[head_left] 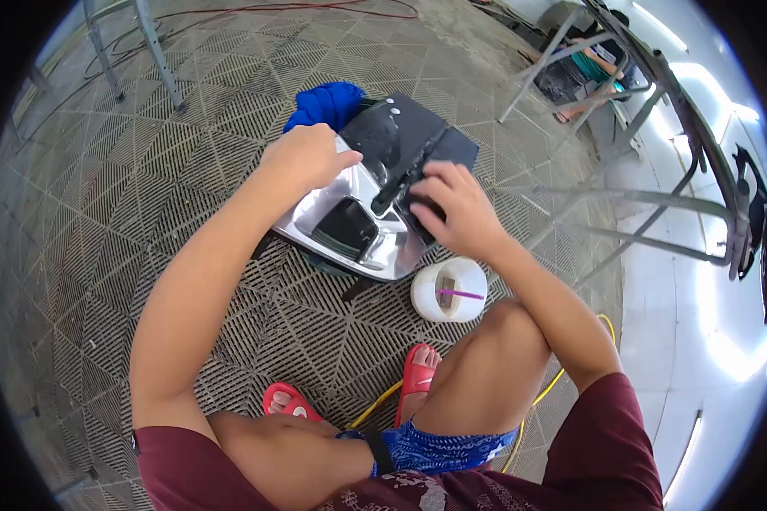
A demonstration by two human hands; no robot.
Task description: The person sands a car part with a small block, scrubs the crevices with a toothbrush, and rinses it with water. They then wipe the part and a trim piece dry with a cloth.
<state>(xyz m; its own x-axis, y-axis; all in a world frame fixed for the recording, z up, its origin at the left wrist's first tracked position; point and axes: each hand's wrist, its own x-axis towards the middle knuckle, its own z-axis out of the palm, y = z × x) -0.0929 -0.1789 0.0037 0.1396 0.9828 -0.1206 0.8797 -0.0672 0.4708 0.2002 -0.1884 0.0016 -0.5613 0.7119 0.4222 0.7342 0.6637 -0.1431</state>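
A chrome-and-black molded car part [400, 243] lies in front of me, with shiny metallic framing and a wet-looking black panel. My left hand [302, 157] is closed over the chrome edge at its upper left, thumb lying on the face. Over the black section on the right side, my right hand [460, 209] has bent fingers and a thumb set apart from them. Something dark shows between them, but I cannot make out whether it is held or part of the panel. Bunched blue cloth [324, 106] sits at the part's far left corner.
A white tub [421, 300] with a purple-handled tool [460, 294] stands near my right knee. Metal stands rise at upper left [149, 51] and right [648, 200]. A yellow hose [550, 387] runs by my legs, a red one [315, 6] farther off. Another person [592, 68] is at upper right.
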